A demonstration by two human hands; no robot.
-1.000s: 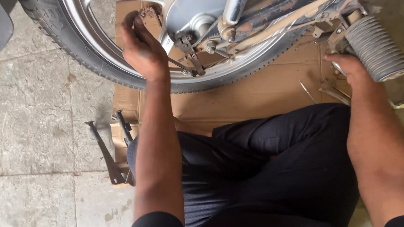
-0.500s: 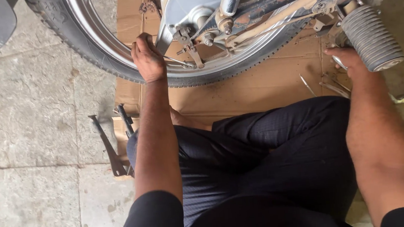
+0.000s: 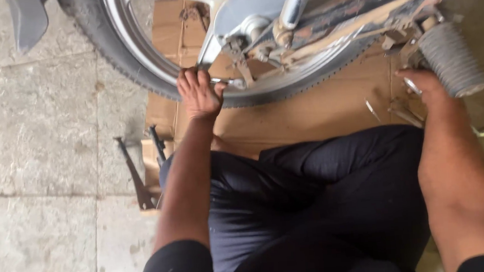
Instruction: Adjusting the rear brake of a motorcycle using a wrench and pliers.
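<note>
Motorcycle wheel (image 3: 135,64) under flat, open left hand (image 3: 198,93); right hand's (image 3: 426,86) grip hidden.

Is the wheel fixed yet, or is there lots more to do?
Not fixed yet. Done: cardboard is spread under the wheel and tools lie ready on the floor. In hand: the left hand grips a small metal part at the rim near the hub; the right hand rests by the footpeg. Left: I cannot tell how much.
</note>
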